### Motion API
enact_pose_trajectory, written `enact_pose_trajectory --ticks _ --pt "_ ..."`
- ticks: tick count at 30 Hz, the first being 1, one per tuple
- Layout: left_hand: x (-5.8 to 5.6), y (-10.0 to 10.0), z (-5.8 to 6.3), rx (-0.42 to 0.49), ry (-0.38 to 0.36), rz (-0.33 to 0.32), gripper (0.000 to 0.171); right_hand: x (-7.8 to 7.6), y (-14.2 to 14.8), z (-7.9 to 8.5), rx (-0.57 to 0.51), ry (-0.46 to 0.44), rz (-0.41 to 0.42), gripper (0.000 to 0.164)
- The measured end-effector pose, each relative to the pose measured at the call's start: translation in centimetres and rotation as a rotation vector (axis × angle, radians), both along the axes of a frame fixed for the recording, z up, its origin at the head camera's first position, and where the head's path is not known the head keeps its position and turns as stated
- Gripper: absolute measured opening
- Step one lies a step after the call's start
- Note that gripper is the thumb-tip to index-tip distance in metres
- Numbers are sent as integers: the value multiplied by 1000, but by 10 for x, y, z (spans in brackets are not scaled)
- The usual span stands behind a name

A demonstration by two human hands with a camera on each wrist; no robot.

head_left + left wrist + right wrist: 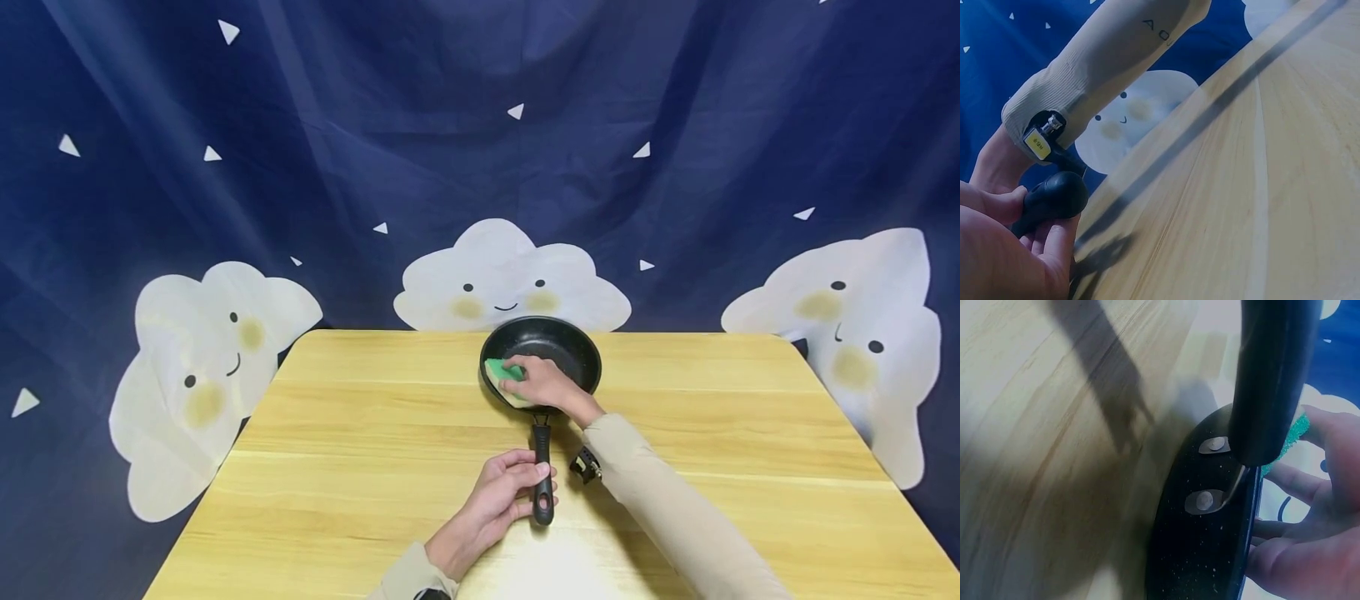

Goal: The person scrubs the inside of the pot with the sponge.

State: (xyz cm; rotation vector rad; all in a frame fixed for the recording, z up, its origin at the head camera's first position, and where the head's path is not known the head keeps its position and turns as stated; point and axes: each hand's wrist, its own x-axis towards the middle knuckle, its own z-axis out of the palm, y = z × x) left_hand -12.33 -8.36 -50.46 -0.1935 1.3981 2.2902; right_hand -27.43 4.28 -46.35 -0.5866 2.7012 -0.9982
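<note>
A black frying pan (555, 337) is near the far edge of the table, its handle (542, 450) pointing toward me. My left hand (495, 496) grips that handle, thumb on top and fingers beneath. In the left wrist view the rounded handle end (1060, 195) pokes out between thumb and fingers. My right hand (546, 383) holds a green and pale yellow sponge (510, 400) against the left inner side of the pan. The right wrist view shows the pan's outer wall (1200, 556) with two rivets, the right hand (1316, 531) behind the rim and a bit of green sponge (1297, 430).
The light wooden table (360, 467) spreads around the pan. Behind it hangs a dark blue curtain (465, 167) with white clouds and triangles. A small black camera mount (585, 465) juts from the right cuff, close to the pan handle.
</note>
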Motion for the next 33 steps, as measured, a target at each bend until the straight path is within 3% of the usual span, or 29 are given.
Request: enact_pose_trajectory --ticks 13,21,33 --pt "-1 -1 0 9 -13 -3 22 -10 -8 -7 16 53 -50 45" --pt "0 -1 0 15 -8 2 23 -14 -13 -11 95 62 -73 49" --pt "1 -1 2 5 5 6 25 -20 -8 -18 188 228 -32 48"
